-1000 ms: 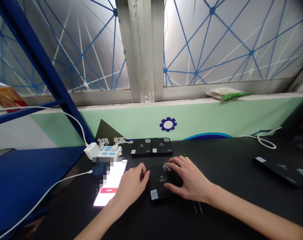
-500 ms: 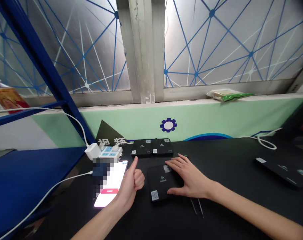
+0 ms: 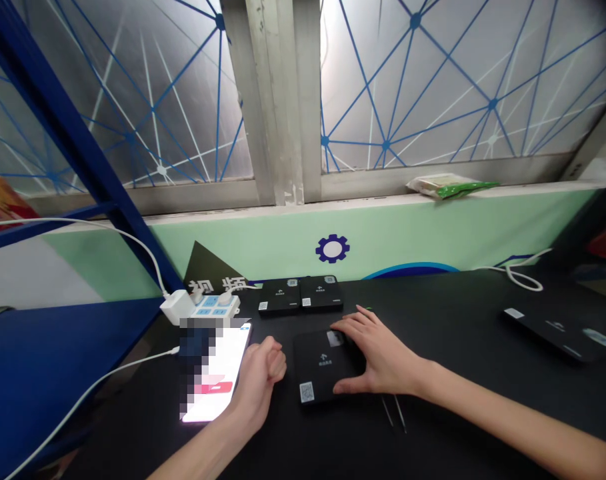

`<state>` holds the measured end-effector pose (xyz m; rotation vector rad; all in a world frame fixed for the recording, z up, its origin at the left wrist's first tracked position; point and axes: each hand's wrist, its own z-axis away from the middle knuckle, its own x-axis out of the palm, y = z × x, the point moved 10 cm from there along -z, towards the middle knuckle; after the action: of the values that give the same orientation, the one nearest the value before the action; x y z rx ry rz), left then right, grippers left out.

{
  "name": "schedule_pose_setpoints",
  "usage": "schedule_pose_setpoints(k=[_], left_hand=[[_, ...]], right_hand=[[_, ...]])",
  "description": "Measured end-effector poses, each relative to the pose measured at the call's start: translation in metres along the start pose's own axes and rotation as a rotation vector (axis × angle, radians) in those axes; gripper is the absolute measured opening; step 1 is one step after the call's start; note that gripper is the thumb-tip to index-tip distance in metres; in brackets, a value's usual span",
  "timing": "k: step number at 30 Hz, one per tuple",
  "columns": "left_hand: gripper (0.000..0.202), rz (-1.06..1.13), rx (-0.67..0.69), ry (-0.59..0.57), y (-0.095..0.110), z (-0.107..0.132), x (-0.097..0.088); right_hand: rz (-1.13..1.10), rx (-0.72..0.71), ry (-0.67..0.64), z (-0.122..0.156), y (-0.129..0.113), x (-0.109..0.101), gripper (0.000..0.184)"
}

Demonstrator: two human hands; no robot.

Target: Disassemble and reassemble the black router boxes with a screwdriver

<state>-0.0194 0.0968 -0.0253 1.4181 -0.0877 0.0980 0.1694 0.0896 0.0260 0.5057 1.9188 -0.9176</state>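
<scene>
My left hand [image 3: 263, 373] is closed in a fist beside the right edge of a lit phone [image 3: 227, 360], with nothing visible in it. To its right, a flat black box [image 3: 323, 367] with a QR sticker and a small logo lies on the black table. My right hand [image 3: 380, 353] spans the box's right side, fingertips at the far part and thumb at the near part; the palm hides that side. Two thin metal prongs [image 3: 393, 413], like tweezer tips, stick out below this hand; their other end is hidden.
Two similar black boxes [image 3: 301, 295] stand side by side at the back. A white power strip [image 3: 217, 307] with a charger [image 3: 177, 307] is behind the phone. Another black box [image 3: 557, 330] lies at right, near a white cable [image 3: 525, 277]. A blue frame [image 3: 83, 127] rises at left.
The raised thumb of my left hand has folded down into the fist. My right hand stays on the box. The whole view has shifted slightly.
</scene>
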Motion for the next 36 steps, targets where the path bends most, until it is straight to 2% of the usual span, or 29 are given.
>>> schedule_pose_setpoints(k=[4, 6, 10, 15, 23, 28, 32, 36], left_hand=[[0.057, -0.017, -0.015, -0.038, 0.004, -0.002, 0.003], [0.057, -0.033, 0.020, -0.039, 0.013, -0.001, 0.004], [0.030, -0.108, 0.152, 0.038, 0.037, 0.005, -0.003], [0.059, -0.099, 0.144, 0.082, 0.037, 0.007, -0.017], [0.055, -0.010, 0.191, 0.067, 0.043, 0.007, -0.009], [0.058, -0.054, 0.252, 0.067, 0.048, 0.010, -0.015], [0.045, -0.062, 0.225, 0.108, 0.040, 0.009, -0.023], [0.019, 0.008, 0.294, 0.087, 0.047, 0.008, -0.017]], right_hand=[[-0.017, 0.028, 0.013, 0.001, 0.002, 0.000, 0.091], [-0.027, 0.039, 0.016, 0.002, 0.003, 0.000, 0.091], [-0.054, 0.049, 0.031, 0.003, 0.003, -0.001, 0.090], [-0.070, 0.044, 0.047, 0.005, 0.002, -0.002, 0.092], [-0.052, 0.040, 0.060, 0.008, 0.001, -0.002, 0.096], [-0.048, 0.038, 0.069, 0.010, 0.001, -0.003, 0.096], [-0.026, 0.006, 0.101, 0.012, -0.001, -0.005, 0.097], [-0.011, -0.012, 0.131, 0.013, -0.004, -0.007, 0.095]])
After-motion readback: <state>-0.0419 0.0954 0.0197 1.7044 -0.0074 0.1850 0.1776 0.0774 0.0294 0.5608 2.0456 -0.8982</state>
